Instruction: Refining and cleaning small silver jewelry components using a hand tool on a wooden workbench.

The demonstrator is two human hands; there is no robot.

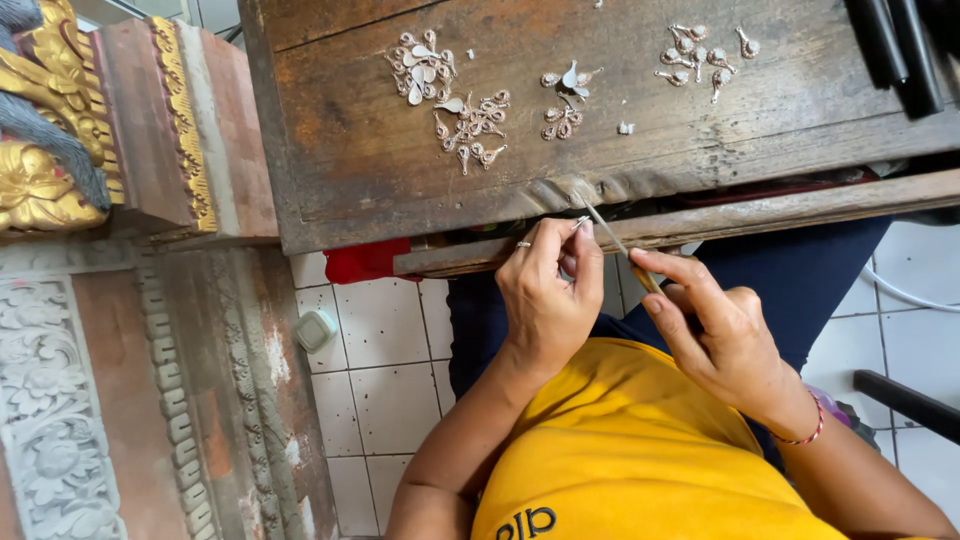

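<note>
A worn wooden workbench stands over white floor tiles, beside carved red-and-gold stonework. At the bench's near edge, the left hand pinches a small silver piece, while the right hand grips a thin file touching it. Clusters of silver ornaments lie toward the far edge.

The workbench was old, dark wood, rough and scarred, its front edge worn to a pale, frayed notch, and the small ornaments scattered over it were bright silvery metal with a soft shine. The thin file in the right hand looked like dull grey metal, and the tiny piece pinched in the left hand glinted silver. The floor tiles were glossy white ceramic, the shirt matt yellow cloth, and the carved stone wall coarse and weathered.
</note>
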